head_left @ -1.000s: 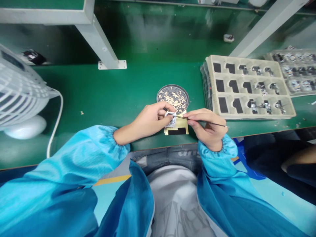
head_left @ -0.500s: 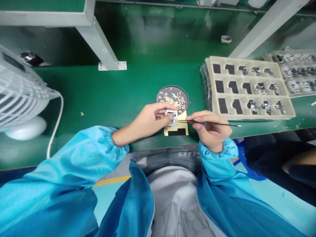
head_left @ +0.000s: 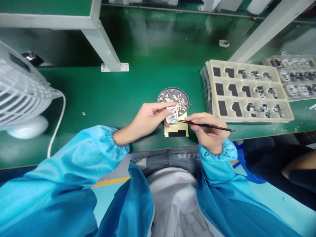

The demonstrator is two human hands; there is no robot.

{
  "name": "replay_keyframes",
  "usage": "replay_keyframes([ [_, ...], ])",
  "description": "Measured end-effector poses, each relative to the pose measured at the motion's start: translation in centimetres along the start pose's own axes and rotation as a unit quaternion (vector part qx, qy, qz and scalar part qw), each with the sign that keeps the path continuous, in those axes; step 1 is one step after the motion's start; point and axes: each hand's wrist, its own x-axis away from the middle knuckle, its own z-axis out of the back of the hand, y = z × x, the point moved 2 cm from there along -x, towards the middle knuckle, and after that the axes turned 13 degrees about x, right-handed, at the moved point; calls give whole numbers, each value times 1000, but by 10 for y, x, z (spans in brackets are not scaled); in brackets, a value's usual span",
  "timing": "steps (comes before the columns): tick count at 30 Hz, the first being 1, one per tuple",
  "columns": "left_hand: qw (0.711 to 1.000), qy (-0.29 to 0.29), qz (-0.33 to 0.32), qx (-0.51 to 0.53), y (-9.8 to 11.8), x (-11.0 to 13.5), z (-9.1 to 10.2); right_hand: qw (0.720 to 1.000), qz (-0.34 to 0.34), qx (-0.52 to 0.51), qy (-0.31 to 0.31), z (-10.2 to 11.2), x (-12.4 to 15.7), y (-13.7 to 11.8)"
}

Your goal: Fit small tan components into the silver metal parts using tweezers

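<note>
Between the thumb and fingers of my left hand (head_left: 153, 118) is a small white squarish housing (head_left: 173, 116) with silver and dark parts inside. My right hand (head_left: 208, 128) is closed on dark tweezers (head_left: 212, 126), held nearly level. The tweezers' tips reach the lower right edge of the housing; whether they grip anything there is too small to tell. Just behind my hands lies a round dark perforated tray (head_left: 186, 95) scattered with small tan pieces. Beneath them is a pale yellow sheet (head_left: 170, 131) bearing a black cut-out patch (head_left: 177, 133).
To the right stands a stack of cream compartment trays (head_left: 249, 119) holding black pads and metallic parts. More filled trays (head_left: 300, 77) lie beyond. A white fan (head_left: 22, 89) with its cord is at left. Shelf legs (head_left: 110, 49) rise from the green bench. A person's arm (head_left: 300, 166) shows at right.
My left hand has turned the housing slightly, and its thumb sits further back on it. The tweezers have tilted, their rear end lower and nearer me. The view has shifted slightly.
</note>
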Motion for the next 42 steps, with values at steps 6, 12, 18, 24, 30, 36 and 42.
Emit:
replay_keyframes([
  [6, 1000, 6, 8, 29, 0, -1, 1, 1000, -1, -4, 1, 0, -1, 0],
  [12, 985, -4, 76, 157, -4, -4, 1, 999, -6, 8, 37, -1, 5, 1],
  [18, 947, 6, 177, 269, -4, -6, 1, 987, -46, 27, 154, -1, 6, 7],
  [24, 951, 7, 155, 267, -7, -6, 1, 968, -91, 10, 233, -6, 1, 4],
  [30, 976, -6, 132, 176, -10, -5, 6, 948, -59, 66, 305, 50, -10, 6],
  [36, 990, -18, 108, 91, -8, -3, 5, 822, -247, 491, 151, 189, -58, 69],
  [42, 989, -15, 107, 103, -6, -3, 3, 746, -418, 509, -93, 218, -71, 117],
])
